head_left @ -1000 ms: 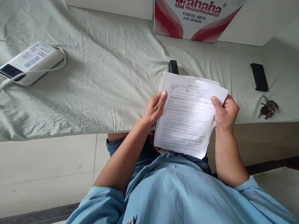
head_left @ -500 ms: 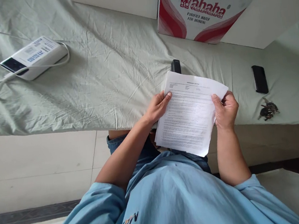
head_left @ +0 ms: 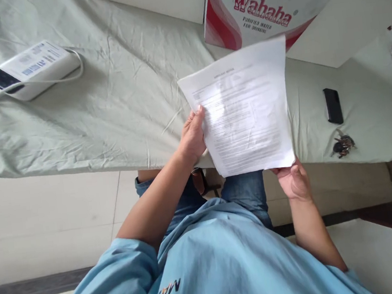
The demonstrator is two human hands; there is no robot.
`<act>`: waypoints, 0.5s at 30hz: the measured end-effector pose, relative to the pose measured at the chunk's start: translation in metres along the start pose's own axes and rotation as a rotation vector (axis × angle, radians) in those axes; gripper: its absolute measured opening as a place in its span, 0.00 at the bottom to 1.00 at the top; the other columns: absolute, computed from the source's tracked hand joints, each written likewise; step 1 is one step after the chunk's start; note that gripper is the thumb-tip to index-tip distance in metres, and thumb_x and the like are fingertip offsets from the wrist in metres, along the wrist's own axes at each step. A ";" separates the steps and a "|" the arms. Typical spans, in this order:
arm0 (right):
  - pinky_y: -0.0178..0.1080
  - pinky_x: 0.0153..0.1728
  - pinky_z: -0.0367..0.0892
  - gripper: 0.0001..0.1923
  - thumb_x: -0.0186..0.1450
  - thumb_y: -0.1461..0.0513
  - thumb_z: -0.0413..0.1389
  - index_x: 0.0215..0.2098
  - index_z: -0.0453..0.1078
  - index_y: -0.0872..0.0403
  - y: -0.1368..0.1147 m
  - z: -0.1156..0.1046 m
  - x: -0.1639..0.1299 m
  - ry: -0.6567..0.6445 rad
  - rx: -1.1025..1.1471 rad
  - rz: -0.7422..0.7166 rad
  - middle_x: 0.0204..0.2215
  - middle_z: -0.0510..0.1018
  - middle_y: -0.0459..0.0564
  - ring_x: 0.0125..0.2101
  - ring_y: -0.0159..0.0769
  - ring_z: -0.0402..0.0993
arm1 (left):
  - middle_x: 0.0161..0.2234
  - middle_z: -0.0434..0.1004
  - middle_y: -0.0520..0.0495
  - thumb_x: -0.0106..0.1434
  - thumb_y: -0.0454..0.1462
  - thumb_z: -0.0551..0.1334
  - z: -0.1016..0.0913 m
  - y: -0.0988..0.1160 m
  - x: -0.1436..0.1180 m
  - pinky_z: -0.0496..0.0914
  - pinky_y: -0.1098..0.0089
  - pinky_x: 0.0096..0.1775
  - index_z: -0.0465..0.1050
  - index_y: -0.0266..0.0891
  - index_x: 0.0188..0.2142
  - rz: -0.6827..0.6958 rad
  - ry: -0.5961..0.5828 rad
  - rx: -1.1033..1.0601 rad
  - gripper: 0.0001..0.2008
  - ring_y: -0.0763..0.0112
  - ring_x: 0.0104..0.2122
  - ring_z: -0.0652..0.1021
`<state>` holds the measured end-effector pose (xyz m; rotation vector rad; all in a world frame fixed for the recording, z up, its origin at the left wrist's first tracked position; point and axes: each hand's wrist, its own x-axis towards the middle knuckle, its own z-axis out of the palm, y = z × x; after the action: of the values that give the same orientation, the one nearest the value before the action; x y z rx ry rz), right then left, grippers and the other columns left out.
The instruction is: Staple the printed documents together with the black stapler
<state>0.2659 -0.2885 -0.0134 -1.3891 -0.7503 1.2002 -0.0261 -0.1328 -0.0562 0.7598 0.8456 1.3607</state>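
Head view: both hands hold the printed paper (head_left: 244, 107) up over the bed (head_left: 122, 103), left hand (head_left: 192, 137) pinching its side, right hand (head_left: 294, 181) gripping its bottom corner. It looks like reading; steady hands needed.

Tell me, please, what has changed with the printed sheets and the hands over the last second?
The white printed paper sheets have been lifted higher, now covering the small black object on the bed. The right hand slid from the upper right edge to the bottom right corner. The left hand still grips the left edge. The white power bank stayed put.
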 end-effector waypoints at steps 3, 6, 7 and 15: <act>0.62 0.62 0.80 0.45 0.43 0.34 0.79 0.55 0.81 0.39 0.003 0.017 -0.011 -0.030 0.076 0.035 0.47 0.90 0.50 0.50 0.50 0.87 | 0.52 0.88 0.41 0.77 0.66 0.57 0.012 -0.001 0.003 0.80 0.56 0.53 0.77 0.45 0.57 0.051 0.010 0.029 0.31 0.53 0.63 0.81; 0.63 0.69 0.75 0.42 0.49 0.39 0.79 0.58 0.81 0.40 0.001 0.045 -0.008 0.013 0.063 -0.002 0.57 0.88 0.52 0.62 0.53 0.83 | 0.53 0.88 0.40 0.76 0.66 0.58 0.029 0.002 -0.001 0.80 0.55 0.54 0.77 0.46 0.57 0.039 -0.022 0.009 0.30 0.52 0.64 0.80; 0.63 0.72 0.72 0.39 0.52 0.44 0.79 0.59 0.80 0.41 -0.002 0.052 -0.004 0.068 0.046 -0.053 0.58 0.87 0.51 0.64 0.53 0.81 | 0.53 0.88 0.40 0.75 0.66 0.59 0.032 0.006 -0.002 0.80 0.55 0.54 0.77 0.46 0.57 0.033 -0.045 -0.003 0.30 0.51 0.63 0.81; 0.63 0.72 0.73 0.38 0.51 0.50 0.82 0.58 0.81 0.44 -0.063 0.013 0.049 0.133 -0.261 -0.533 0.59 0.86 0.51 0.70 0.56 0.77 | 0.49 0.87 0.46 0.60 0.61 0.78 -0.021 0.069 0.022 0.82 0.53 0.53 0.81 0.48 0.52 0.195 -0.203 0.224 0.30 0.48 0.57 0.86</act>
<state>0.2793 -0.2266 0.0363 -1.3433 -1.1249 0.6039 -0.0784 -0.1065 -0.0091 1.1596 0.7851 1.3453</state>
